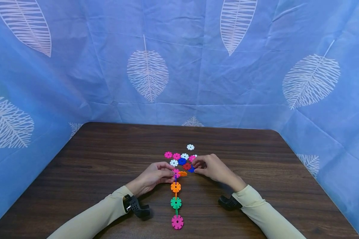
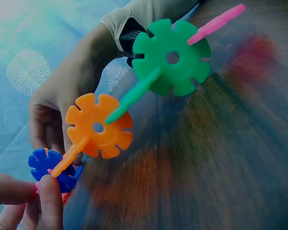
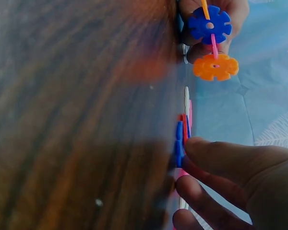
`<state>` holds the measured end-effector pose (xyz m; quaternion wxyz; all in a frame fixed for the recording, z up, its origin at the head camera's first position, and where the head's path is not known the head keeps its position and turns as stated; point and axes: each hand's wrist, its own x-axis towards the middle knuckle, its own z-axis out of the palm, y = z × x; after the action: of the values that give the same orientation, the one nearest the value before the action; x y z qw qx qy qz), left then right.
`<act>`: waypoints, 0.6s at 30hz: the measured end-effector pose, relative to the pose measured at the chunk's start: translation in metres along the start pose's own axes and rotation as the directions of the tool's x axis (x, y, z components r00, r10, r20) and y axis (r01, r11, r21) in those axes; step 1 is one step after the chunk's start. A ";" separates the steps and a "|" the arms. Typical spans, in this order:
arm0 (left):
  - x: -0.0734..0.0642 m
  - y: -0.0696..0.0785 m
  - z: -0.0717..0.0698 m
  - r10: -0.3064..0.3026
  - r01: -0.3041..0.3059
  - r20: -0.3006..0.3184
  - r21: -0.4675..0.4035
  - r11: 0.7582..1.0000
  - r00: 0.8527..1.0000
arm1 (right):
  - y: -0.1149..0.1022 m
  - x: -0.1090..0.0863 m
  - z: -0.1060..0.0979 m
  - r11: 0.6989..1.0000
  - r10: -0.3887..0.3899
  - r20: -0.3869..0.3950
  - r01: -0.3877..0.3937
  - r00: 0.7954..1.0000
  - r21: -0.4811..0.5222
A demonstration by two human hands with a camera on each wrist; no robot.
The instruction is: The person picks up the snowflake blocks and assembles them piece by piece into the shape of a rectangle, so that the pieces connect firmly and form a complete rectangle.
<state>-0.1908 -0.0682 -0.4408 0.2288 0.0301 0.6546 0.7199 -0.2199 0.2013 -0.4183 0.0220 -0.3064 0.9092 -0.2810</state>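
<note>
My left hand (image 1: 155, 176) pinches a pink notched disc (image 1: 176, 173) between thumb and fingers, at the far end of a chain of slotted-together discs. An orange disc (image 3: 216, 67) sticks out to its right. Toward me follow a blue disc (image 2: 44, 163), an orange disc (image 2: 98, 125), a green disc (image 2: 173, 57) and, at the near end, a pink disc (image 1: 177, 222). My right hand (image 1: 212, 167) is at the loose discs, its thumb tip right at a blue disc (image 3: 179, 143); its other fingers are bent and spread apart. A red disc (image 1: 186, 166) lies beside that blue one.
Several loose pink, white and blue discs lie beyond my hands, with a white disc (image 1: 190, 147) farthest back. The dark wooden table (image 1: 107, 149) ends against a blue curtain (image 1: 179, 83) with white leaf prints. Black cameras sit on both wrists.
</note>
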 end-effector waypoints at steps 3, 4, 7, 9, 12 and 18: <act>0.000 0.000 0.000 0.002 -0.002 0.003 -0.002 1.000 1.000 | 0.001 -0.001 -0.002 1.000 -0.004 0.002 0.004 1.000 -0.017; 0.000 -0.001 -0.001 0.003 -0.003 0.005 -0.003 1.000 1.000 | 0.001 -0.001 -0.003 1.000 -0.005 0.002 0.006 1.000 -0.023; 0.000 -0.001 -0.001 0.004 -0.004 0.009 -0.003 1.000 1.000 | 0.002 -0.001 -0.003 1.000 0.001 0.000 -0.001 1.000 -0.029; 0.000 0.000 -0.001 0.003 -0.003 0.010 0.001 1.000 1.000 | 0.002 -0.001 -0.002 0.999 0.007 -0.003 -0.007 1.000 -0.037; 0.000 0.000 -0.001 0.002 -0.002 0.009 0.007 1.000 1.000 | 0.003 0.000 0.000 0.998 0.019 -0.002 -0.019 1.000 -0.061; 0.000 0.001 0.000 0.003 -0.004 0.002 0.023 1.000 1.000 | 0.000 -0.001 -0.001 0.997 0.010 0.015 -0.009 1.000 -0.070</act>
<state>-0.1914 -0.0680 -0.4400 0.2277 0.0345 0.6626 0.7127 -0.2194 0.2025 -0.4177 0.0194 -0.3047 0.9198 -0.2466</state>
